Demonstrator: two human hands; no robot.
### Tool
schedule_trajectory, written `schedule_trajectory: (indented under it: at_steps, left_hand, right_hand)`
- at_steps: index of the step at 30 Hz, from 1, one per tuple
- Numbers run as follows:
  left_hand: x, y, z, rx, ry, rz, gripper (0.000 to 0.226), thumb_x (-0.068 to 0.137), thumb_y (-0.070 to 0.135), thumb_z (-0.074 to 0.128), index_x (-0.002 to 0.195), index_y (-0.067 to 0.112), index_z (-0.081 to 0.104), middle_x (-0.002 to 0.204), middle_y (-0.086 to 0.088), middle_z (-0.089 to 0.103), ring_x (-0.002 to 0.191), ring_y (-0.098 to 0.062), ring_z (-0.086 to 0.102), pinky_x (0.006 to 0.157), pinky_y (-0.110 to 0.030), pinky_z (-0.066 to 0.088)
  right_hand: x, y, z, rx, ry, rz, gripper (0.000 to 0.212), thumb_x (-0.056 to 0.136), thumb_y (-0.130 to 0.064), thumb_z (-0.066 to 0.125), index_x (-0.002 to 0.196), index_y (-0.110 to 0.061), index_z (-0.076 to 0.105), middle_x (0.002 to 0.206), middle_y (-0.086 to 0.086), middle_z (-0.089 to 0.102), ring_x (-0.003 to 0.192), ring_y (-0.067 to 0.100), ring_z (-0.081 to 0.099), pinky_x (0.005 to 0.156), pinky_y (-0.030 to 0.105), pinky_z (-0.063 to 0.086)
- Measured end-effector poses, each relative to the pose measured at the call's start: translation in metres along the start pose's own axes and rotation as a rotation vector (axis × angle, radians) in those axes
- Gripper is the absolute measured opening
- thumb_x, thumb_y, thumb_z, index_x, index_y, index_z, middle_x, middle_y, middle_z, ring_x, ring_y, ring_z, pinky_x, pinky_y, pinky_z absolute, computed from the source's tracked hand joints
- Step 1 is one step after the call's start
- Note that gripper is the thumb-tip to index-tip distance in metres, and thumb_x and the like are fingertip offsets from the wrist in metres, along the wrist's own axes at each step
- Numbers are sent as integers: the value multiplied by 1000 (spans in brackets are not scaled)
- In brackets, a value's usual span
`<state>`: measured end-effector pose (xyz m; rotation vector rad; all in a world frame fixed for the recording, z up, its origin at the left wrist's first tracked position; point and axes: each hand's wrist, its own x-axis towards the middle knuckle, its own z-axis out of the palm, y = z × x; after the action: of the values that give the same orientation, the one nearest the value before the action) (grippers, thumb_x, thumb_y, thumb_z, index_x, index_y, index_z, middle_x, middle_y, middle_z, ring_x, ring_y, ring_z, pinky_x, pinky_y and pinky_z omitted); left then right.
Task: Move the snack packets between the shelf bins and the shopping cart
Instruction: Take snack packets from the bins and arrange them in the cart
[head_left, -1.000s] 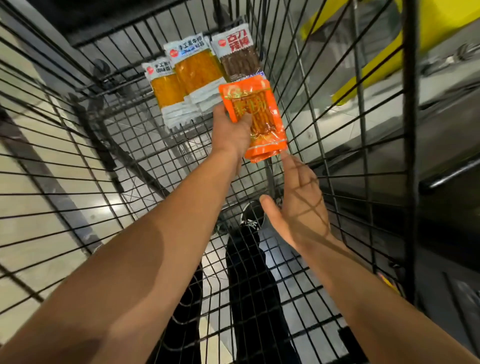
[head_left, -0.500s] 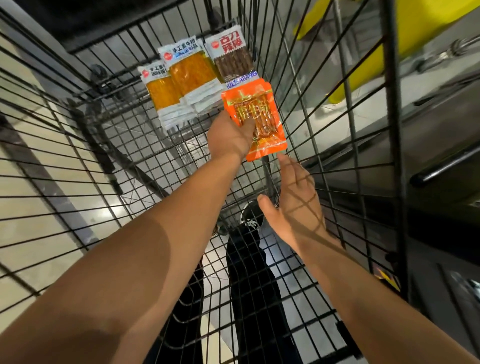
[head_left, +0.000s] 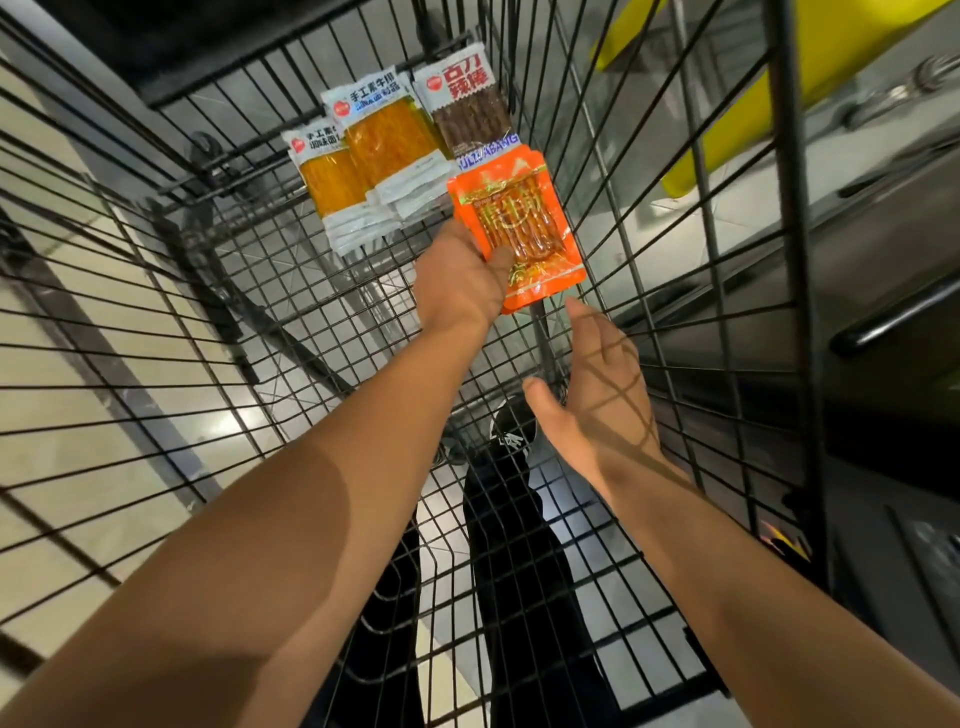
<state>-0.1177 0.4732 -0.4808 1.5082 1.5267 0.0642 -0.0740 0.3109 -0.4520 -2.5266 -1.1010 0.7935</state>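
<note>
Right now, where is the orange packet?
In the head view, the orange packet is inside the cart, gripped by the left hand, beside the brown packet.

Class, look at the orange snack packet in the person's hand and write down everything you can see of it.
The orange snack packet is a flat, glossy plastic pouch with a clear window showing thin reddish-brown sticks, gold lettering and sealed edges. More orange edges show behind it, so it may be several packets stacked. The left hand grips its lower left side, thumb across the front. It is inside the wire shopping cart, its top overlapping the brown-stick packet. The right hand is just below it, apart.
</note>
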Motion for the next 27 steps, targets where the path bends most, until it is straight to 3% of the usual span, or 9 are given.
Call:
schedule_trajectory:
  at_steps: [3, 6, 8, 12, 19, 21, 23, 25, 27]
  left_hand:
    - [-4, 3, -5, 44, -12, -16, 22, 94, 32, 66, 94, 18, 50, 74, 12, 51, 78, -14, 55, 71, -24, 41]
    - [-18, -1, -13, 112, -19, 18, 26, 95, 40, 64, 100, 16, 56, 85, 5, 61, 85, -18, 61, 73, -28, 47]
    - [-37, -7, -23, 138, -39, 71, 31, 96, 38, 62, 111, 11, 61, 100, -1, 67, 91, -21, 64, 79, -30, 51]
    - [-90, -12, -51, 212, -88, 112, 42, 98, 34, 58, 131, 9, 59, 127, -7, 66, 110, -26, 65, 93, -29, 48]
    - [-203, 1, -109, 210, -85, 207, 45, 99, 31, 56, 141, 15, 54, 139, -5, 59, 129, -20, 55, 106, -28, 39]
    - [-233, 4, -127, 217, -76, 247, 44, 99, 31, 57, 141, 18, 54, 140, -5, 59, 127, -19, 56, 107, -29, 41]
    - [-261, 6, -144, 236, -68, 287, 45, 99, 33, 57, 142, 20, 53, 136, -5, 61, 104, -18, 68, 92, -22, 45]
    - [-285, 6, -159, 272, -57, 312, 45, 100, 37, 56, 142, 22, 54, 131, -3, 64, 85, -20, 69, 79, -24, 48]
    - [-309, 3, -173, 284, -61, 360, 45, 99, 37, 56, 141, 20, 55, 133, -5, 63, 102, -25, 67, 90, -35, 51]
  right_hand:
    - [-8, 0, -12, -39, -19, -48, 77, 92, -40, 60, 154, -4, 31, 154, 16, 37, 141, 23, 29, 116, 35, 26]
    - [-17, -4, -14, -30, 67, -85, 69, 91, -42, 51, 143, 3, 44, 140, 22, 50, 130, 25, 37, 111, 44, 39]
    - [-18, -12, -22, -95, -14, -75, 68, 91, -44, 49, 142, 2, 44, 140, 20, 49, 131, 29, 43, 111, 48, 42]
    - [-30, -31, -48, -84, -148, -23, 73, 96, -40, 55, 155, -13, 23, 159, 8, 30, 148, 24, 24, 122, 39, 23]
    - [-101, -69, -104, -44, -145, -122, 66, 100, -38, 50, 155, -9, 27, 158, 9, 33, 149, 24, 22, 126, 37, 10]
    - [-128, -78, -116, -32, -88, -138, 64, 98, -38, 50, 151, -6, 36, 152, 12, 43, 144, 28, 32, 123, 39, 20]
    - [-157, -86, -125, -27, -2, -154, 64, 96, -41, 49, 147, -4, 43, 146, 15, 50, 139, 29, 39, 119, 42, 28]
    - [-184, -93, -136, -23, -16, -153, 63, 100, -40, 49, 152, -6, 37, 153, 13, 43, 145, 27, 31, 122, 38, 20]
    - [-211, -97, -144, 18, -33, -129, 65, 101, -41, 48, 156, -12, 28, 160, 9, 32, 151, 24, 18, 125, 35, 12]
